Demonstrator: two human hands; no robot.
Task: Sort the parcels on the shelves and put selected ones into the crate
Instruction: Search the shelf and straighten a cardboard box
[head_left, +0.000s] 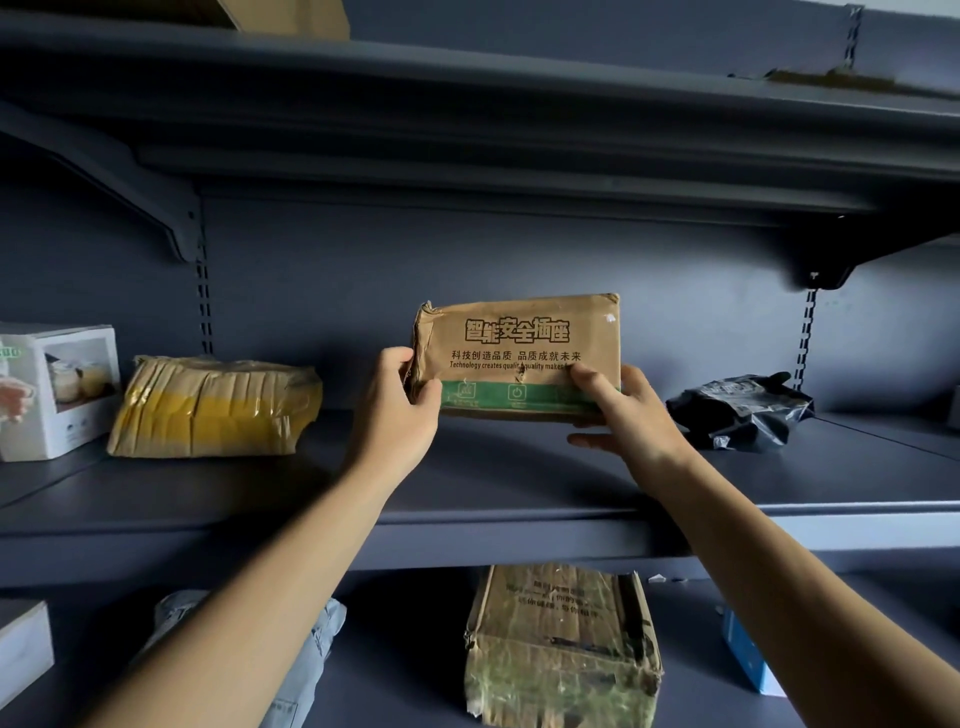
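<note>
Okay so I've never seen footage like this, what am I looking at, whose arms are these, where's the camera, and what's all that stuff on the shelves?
There is no machine here. One camera sits on a person's head, looking forward at their own two arms. The left hand and right hand grip a brown printed box by its two ends, holding it upright at the middle shelf. Whether it touches the shelf is unclear. On that shelf lie a white box and a yellow-taped parcel at the left, and a black plastic bag at the right. The shelf below holds a worn carton. No crate is in view.
</note>
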